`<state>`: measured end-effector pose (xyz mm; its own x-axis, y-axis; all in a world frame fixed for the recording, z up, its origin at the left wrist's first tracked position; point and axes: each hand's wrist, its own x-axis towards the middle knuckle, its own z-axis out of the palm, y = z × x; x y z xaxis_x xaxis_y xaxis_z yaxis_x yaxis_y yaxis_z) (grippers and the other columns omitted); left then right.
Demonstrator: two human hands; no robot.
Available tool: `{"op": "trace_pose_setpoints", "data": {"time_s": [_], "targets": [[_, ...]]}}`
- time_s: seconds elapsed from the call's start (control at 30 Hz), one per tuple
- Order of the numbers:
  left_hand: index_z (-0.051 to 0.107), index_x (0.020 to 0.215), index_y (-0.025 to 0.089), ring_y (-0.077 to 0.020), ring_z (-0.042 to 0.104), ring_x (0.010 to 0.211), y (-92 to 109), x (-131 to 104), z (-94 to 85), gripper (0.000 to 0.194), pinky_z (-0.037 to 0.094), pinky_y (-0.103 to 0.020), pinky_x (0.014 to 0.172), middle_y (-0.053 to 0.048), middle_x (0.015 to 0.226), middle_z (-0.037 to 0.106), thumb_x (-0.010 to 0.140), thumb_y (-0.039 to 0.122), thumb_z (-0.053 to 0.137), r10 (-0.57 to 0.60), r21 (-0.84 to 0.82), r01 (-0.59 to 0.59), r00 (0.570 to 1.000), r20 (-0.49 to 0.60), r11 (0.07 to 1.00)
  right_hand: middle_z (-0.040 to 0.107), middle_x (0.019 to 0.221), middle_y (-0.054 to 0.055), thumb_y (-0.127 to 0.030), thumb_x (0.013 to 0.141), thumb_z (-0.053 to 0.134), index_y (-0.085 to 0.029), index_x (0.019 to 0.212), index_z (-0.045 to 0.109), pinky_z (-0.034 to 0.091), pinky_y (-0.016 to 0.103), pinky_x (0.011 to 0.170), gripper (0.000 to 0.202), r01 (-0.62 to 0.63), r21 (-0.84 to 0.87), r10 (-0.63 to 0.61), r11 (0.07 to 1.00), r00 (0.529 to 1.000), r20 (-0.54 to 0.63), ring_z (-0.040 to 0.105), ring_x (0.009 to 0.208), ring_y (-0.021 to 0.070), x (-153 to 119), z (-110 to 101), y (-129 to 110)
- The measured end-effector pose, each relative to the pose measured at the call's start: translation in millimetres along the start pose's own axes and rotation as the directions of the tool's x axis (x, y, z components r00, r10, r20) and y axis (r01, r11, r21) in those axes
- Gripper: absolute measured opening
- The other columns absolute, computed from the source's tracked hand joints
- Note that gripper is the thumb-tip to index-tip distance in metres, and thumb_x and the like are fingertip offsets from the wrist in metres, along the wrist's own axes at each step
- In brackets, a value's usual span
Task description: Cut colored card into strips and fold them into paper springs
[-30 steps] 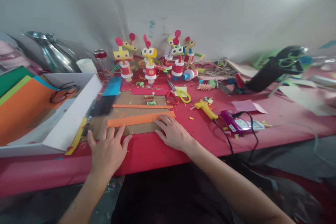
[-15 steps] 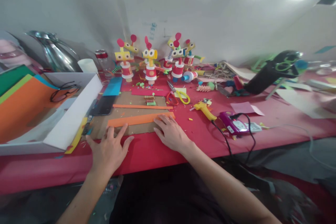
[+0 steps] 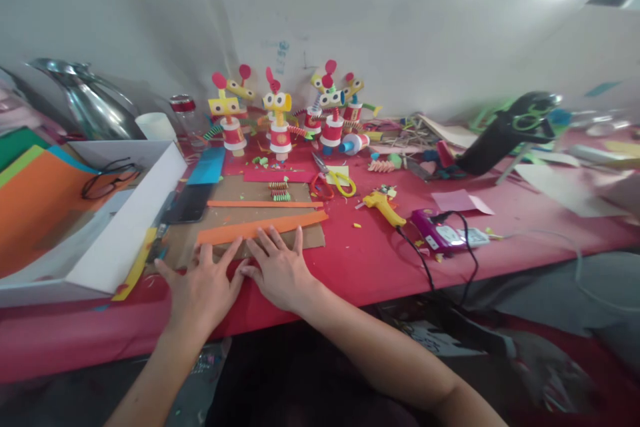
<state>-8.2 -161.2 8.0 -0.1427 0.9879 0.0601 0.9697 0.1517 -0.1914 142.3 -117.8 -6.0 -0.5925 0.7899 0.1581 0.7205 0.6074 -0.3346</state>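
Observation:
A wide orange paper strip (image 3: 230, 233) lies on a brown cardboard sheet (image 3: 313, 236), its right end slightly raised. My left hand (image 3: 200, 287) rests with fingers spread, fingertips at the strip's left lower edge. Beside it my right hand (image 3: 281, 270) lies with fingers apart, fingertips at the strip's lower edge near its middle. The two thumbs nearly touch. Behind runs a narrow orange strip (image 3: 265, 204), and beyond that are small folded paper springs (image 3: 280, 192).
Several cup figures (image 3: 280, 137) stand at the back. Scissors (image 3: 340, 181), a yellow glue gun (image 3: 384, 209) and a purple power box (image 3: 437, 232) with cables lie to the right. A white box (image 3: 135, 227), phone (image 3: 189, 203) and cutter (image 3: 158, 243) are left.
My right hand has slid left from the strip's right end toward my left hand. The strip's right end now lifts a little. The view has shifted slightly right.

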Motion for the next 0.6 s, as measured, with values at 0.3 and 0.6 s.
{"op": "trace_pose_setpoints", "data": {"time_s": [0.3, 0.6], "targets": [[0.043, 0.141, 0.04, -0.0357, 0.057, 0.108, 3.1, -2.5, 2.5, 0.053, 0.028, -0.071, 0.095, -0.015, 0.124, 0.05, 0.092, 0.058, 0.031, -0.047, -0.082, 0.043, 0.998, -0.044, 0.996, 0.039, 0.15, 0.012, -0.05, 0.099, 0.031, -0.021, 0.144, 0.039, 0.002, 0.072, 0.11, 0.055, -0.1, -0.046, 0.099, 0.994, 0.995, -0.01, 0.031, 0.141, 0.0297, -19.0, -20.5, 41.2], [0.04, 0.143, 0.039, -0.0392, 0.052, 0.118, 2.0, -1.3, 4.2, 0.057, 0.021, -0.076, 0.097, -0.017, 0.138, 0.043, 0.091, 0.059, 0.027, -0.099, -0.161, 0.098, 0.995, 0.0, 0.982, 0.047, 0.145, 0.014, -0.042, 0.1, 0.036, -0.018, 0.14, 0.046, 0.0, 0.067, 0.112, 0.048, -0.226, -0.154, 0.214, 0.962, 0.972, -0.094, 0.043, 0.134, 0.0284, -35.9, -32.8, 86.0]]}}
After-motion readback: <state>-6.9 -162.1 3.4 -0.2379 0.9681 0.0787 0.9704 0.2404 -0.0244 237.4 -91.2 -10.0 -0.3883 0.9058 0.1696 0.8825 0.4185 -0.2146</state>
